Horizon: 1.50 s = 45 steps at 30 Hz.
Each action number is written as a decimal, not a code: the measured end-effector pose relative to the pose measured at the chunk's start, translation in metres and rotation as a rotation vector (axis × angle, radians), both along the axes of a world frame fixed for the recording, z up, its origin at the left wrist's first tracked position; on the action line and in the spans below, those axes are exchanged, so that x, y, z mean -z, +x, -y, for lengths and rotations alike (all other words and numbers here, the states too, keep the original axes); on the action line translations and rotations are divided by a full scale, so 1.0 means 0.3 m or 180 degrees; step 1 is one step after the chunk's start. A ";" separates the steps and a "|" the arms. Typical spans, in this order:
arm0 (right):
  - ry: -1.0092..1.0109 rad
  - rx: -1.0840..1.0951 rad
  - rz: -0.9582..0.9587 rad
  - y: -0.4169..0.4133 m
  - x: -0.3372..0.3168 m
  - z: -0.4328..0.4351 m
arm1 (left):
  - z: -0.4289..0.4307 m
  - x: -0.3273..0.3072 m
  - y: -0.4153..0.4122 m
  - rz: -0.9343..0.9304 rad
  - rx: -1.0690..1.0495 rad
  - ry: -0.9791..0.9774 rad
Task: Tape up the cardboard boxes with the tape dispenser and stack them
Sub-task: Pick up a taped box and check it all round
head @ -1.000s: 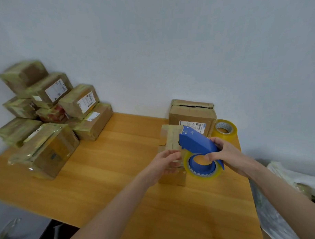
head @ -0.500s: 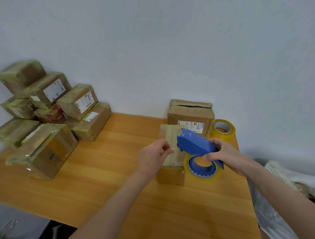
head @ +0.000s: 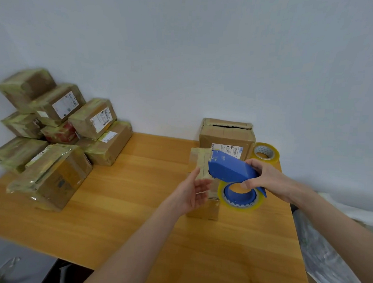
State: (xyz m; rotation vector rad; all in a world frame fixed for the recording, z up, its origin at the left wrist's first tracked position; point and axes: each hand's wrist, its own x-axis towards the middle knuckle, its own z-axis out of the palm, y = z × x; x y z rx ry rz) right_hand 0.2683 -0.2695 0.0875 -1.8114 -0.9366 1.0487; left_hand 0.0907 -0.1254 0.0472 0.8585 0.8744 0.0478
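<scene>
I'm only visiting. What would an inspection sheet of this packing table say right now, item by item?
Surface: wooden table.
Job's things: small box behind the blue tape dispenser; open-topped box further back; taped boxes piled at left.
Clutter: spare tape roll beside the open-topped box.
Hands: right hand grips the tape dispenser; left hand open beside the small box.
Cables: nothing seen.
Surroundings: plain wall; crumpled plastic sheeting at right.

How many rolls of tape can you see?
2. One yellowish roll sits in the blue tape dispenser, which the right hand grips. The other roll rests on the table at the back right, beside the open cardboard box. More could be hidden behind boxes.
</scene>
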 end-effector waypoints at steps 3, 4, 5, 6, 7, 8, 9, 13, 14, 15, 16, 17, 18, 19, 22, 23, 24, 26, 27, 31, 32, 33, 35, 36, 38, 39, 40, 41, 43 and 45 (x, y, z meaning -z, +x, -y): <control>-0.0082 -0.0084 0.0088 0.000 0.003 0.006 | -0.023 -0.009 0.009 -0.0016 -0.0156 0.0239; -0.0103 -0.0106 0.0117 0.001 0.003 0.010 | -0.029 -0.010 0.010 -0.0012 -0.0186 0.0392; -0.0111 -0.0129 0.0154 0.000 0.005 0.013 | -0.033 -0.009 0.011 -0.0045 -0.0205 0.0589; -0.0108 -0.0169 0.0221 -0.004 0.005 0.016 | -0.035 -0.010 0.012 -0.0132 -0.0195 0.0836; -0.0099 -0.0252 0.0344 -0.009 0.004 0.015 | -0.037 -0.010 0.012 -0.0259 -0.0162 0.1127; -0.0095 -0.0372 0.0523 -0.015 0.003 0.013 | -0.040 -0.010 0.011 -0.0388 -0.0125 0.1413; -0.0098 -0.0499 0.0733 -0.021 0.002 0.010 | -0.043 -0.011 0.010 -0.0480 -0.0103 0.1631; -0.0148 -0.0752 0.1257 -0.031 -0.002 0.011 | -0.057 -0.016 -0.008 -0.0466 -0.0021 0.1813; -0.0151 -0.0785 0.1294 -0.034 -0.003 0.013 | -0.059 -0.020 -0.015 -0.0469 0.0024 0.1841; -0.0160 -0.0821 0.1319 -0.035 -0.002 0.015 | -0.061 -0.024 -0.021 -0.0474 0.0064 0.1872; -0.0162 -0.0852 0.1333 -0.034 -0.001 0.019 | -0.067 -0.028 -0.029 -0.0488 0.0098 0.1909; -0.0166 -0.0865 0.1349 -0.029 -0.001 0.026 | -0.077 -0.032 -0.041 -0.0514 0.0114 0.1947; -0.0181 -0.0858 0.1377 -0.019 0.000 0.037 | -0.095 -0.033 -0.058 -0.0549 0.0093 0.1987; -0.0219 -0.0835 0.1401 -0.005 0.000 0.054 | -0.119 -0.032 -0.082 -0.0589 0.0035 0.2025; -0.0402 -0.0770 0.1395 0.041 0.001 0.117 | -0.183 -0.004 -0.162 -0.0695 -0.0205 0.2048; -0.0460 -0.0751 0.1359 0.052 0.009 0.137 | -0.187 0.010 -0.178 -0.0727 -0.0214 0.2037; -0.0506 -0.0735 0.1340 0.061 0.019 0.153 | -0.184 0.026 -0.183 -0.0754 -0.0198 0.2045; -0.0591 -0.0709 0.1415 0.073 0.047 0.165 | -0.168 0.054 -0.179 -0.0779 -0.0203 0.2099; -0.0621 -0.0701 0.1467 0.078 0.060 0.165 | -0.161 0.064 -0.172 -0.0775 -0.0229 0.2136; -0.0702 -0.0666 0.1553 0.089 0.114 0.165 | -0.161 0.103 -0.150 -0.0875 -0.0273 0.2225; -0.0719 -0.0651 0.1589 0.088 0.125 0.164 | -0.161 0.113 -0.146 -0.0911 -0.0260 0.2244; -0.0737 -0.0640 0.1635 0.088 0.136 0.161 | -0.159 0.122 -0.144 -0.0949 -0.0250 0.2260; -0.0785 -0.0636 0.1655 0.086 0.156 0.154 | -0.158 0.140 -0.139 -0.1017 -0.0229 0.2286; -0.0828 -0.0641 0.1639 0.086 0.168 0.150 | -0.158 0.149 -0.136 -0.1048 -0.0218 0.2294; -0.0925 -0.0645 0.1638 0.090 0.196 0.145 | -0.158 0.163 -0.131 -0.1111 -0.0171 0.2276; -0.0986 -0.0640 0.1639 0.092 0.214 0.142 | -0.158 0.171 -0.128 -0.1125 -0.0133 0.2228; -0.1037 -0.0648 0.1637 0.092 0.233 0.140 | -0.156 0.177 -0.126 -0.1114 -0.0101 0.2144; -0.1086 -0.0670 0.1622 0.091 0.251 0.135 | -0.152 0.182 -0.124 -0.1091 -0.0090 0.2033; -0.1172 -0.0725 0.1538 0.077 0.280 0.123 | -0.146 0.191 -0.125 -0.1052 -0.0126 0.1875; -0.1243 -0.0742 0.1471 0.061 0.303 0.106 | -0.146 0.198 -0.124 -0.1092 -0.0132 0.1946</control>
